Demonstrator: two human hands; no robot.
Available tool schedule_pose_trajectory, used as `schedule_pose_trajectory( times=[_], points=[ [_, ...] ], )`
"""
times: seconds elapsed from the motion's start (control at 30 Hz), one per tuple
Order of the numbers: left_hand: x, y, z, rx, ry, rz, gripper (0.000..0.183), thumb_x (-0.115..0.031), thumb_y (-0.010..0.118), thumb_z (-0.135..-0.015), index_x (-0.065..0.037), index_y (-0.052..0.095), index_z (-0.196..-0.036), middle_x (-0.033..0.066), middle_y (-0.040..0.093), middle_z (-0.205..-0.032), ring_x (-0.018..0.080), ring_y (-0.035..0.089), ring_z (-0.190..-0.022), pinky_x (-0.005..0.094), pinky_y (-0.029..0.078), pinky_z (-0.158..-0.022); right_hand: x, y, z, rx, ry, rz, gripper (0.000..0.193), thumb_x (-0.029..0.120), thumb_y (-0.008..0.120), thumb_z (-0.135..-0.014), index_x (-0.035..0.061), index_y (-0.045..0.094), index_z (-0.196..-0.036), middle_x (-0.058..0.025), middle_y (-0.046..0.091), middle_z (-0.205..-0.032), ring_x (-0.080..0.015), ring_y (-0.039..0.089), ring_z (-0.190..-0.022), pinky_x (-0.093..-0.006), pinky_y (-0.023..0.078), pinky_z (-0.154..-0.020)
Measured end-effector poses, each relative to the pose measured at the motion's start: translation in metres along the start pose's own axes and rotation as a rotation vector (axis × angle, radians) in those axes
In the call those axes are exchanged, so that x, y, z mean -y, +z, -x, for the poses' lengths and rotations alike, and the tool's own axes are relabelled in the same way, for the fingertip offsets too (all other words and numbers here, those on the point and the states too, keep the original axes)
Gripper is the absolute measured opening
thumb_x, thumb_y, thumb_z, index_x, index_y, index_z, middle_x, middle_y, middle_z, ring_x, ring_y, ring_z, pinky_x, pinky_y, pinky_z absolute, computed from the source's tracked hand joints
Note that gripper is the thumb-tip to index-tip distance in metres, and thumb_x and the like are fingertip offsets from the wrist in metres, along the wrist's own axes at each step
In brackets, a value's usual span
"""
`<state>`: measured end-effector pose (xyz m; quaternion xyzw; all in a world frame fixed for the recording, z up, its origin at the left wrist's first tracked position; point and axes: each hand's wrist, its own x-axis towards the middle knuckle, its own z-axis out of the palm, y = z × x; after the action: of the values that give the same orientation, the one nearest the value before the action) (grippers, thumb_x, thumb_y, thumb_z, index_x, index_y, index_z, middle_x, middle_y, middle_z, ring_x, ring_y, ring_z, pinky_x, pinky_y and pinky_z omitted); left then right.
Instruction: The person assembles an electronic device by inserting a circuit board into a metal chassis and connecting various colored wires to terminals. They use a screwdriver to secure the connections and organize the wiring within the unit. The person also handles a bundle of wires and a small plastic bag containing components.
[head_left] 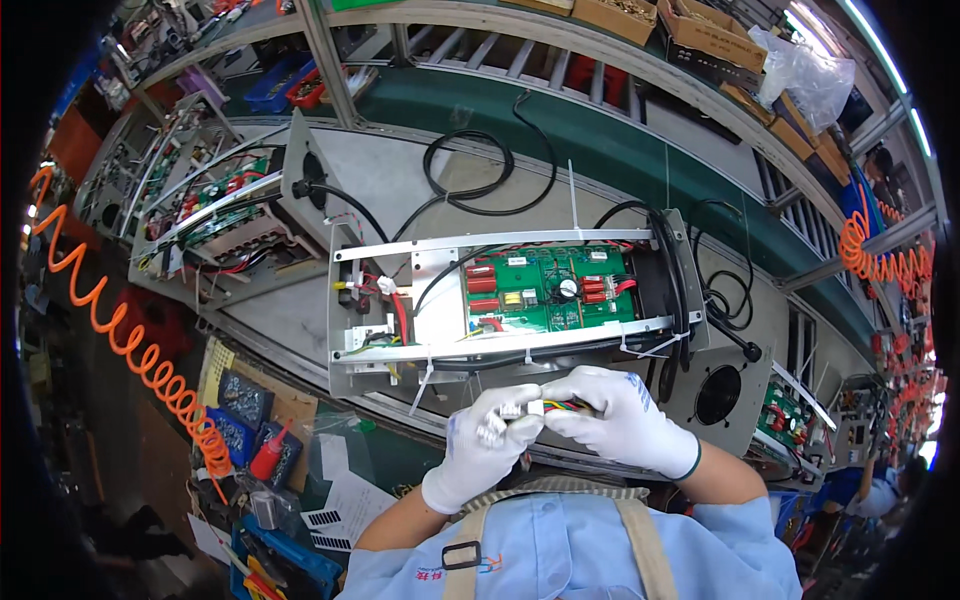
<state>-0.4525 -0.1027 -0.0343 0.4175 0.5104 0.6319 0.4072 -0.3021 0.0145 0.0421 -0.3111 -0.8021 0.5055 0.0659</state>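
Both of my hands wear white gloves and meet in front of my chest, at the near side of an open metal chassis [490, 345]. My left hand [482, 440] pinches a small white plug connector [536, 408]. Close against it, my right hand [630, 420] grips a bundle of coloured wires [568, 405] that runs into the connector. The fingers cover much of both, so I cannot see whether the plug is joined to another part. Inside the chassis lies a green circuit board [550, 312] with red parts. White cable ties [423, 388] stick out from the near rail.
More open chassis stand at the left [225, 215] and right [720, 395]. A coiled black cable [468, 195] lies behind the middle one. An orange spiral hose [125, 340] hangs at the left, above parts bins [240, 400] and a red bottle [268, 455]. Cartons [710, 38] fill the shelf above.
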Motion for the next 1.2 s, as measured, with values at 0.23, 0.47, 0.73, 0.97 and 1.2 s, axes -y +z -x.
schedule_pose_trajectory(
  times=[0.23, 0.47, 0.73, 0.97, 1.2],
  points=[
    [0.016, -0.037, 0.001, -0.098, 0.139, -0.16, 0.037, -0.002, 0.064, -0.09, 0.006, 0.058, -0.126, 0.0061, 0.064, -0.081, 0.0087, 0.059, -0.069, 0.0241, 0.05, -0.061, 0.02, -0.037, -0.066, -0.09, -0.255, 0.433, 0.009, 0.014, 0.067, -0.083, 0.0098, 0.072, -0.089, -0.0116, 0.064, -0.08, -0.0249, 0.064, -0.073, -0.0361, 0.051, -0.065],
    [0.029, -0.061, 0.013, -0.101, -0.096, -0.266, 0.033, -0.01, 0.074, -0.082, -0.005, 0.067, -0.114, 0.0126, 0.073, -0.098, 0.0237, 0.072, -0.079, 0.0321, 0.056, -0.072, 0.002, -0.04, -0.125, 0.174, -0.164, 1.243, 0.014, 0.015, 0.062, -0.082, 0.0071, 0.068, -0.091, -0.0138, 0.064, -0.093, -0.0302, 0.067, -0.086, -0.0449, 0.053, -0.073],
    [0.022, -0.068, 0.003, 0.049, -0.297, -0.09, 0.031, -0.009, 0.064, -0.09, 0.005, 0.062, -0.119, 0.0087, 0.07, -0.084, 0.0124, 0.064, -0.066, 0.0248, 0.052, -0.061, 0.006, -0.038, -0.132, 0.29, -0.186, 1.296, 0.018, 0.015, 0.061, -0.082, 0.0059, 0.065, -0.097, -0.0121, 0.063, -0.091, -0.0275, 0.067, -0.084, -0.0412, 0.054, -0.066],
    [0.009, -0.078, 0.004, 0.058, -0.558, 0.316, 0.036, -0.019, 0.058, -0.096, 0.004, 0.061, -0.124, 0.0094, 0.07, -0.083, 0.0041, 0.051, -0.054, 0.0178, 0.04, -0.049, 0.028, -0.033, -0.157, 0.449, 0.027, 1.271, 0.016, 0.015, 0.062, -0.083, 0.0084, 0.069, -0.095, -0.0104, 0.068, -0.092, -0.0269, 0.07, -0.085, -0.0425, 0.055, -0.065],
    [0.0, -0.097, 0.034, 0.02, -0.478, 0.357, 0.04, -0.022, 0.055, -0.1, 0.003, 0.058, -0.13, 0.0085, 0.072, -0.087, 0.001, 0.044, -0.049, 0.0162, 0.035, -0.046, -0.003, -0.043, -0.142, 0.249, -0.004, 0.965, 0.016, 0.025, 0.066, -0.084, 0.0112, 0.073, -0.089, -0.0107, 0.071, -0.087, -0.0303, 0.069, -0.084, -0.0439, 0.053, -0.075]
  ],
)
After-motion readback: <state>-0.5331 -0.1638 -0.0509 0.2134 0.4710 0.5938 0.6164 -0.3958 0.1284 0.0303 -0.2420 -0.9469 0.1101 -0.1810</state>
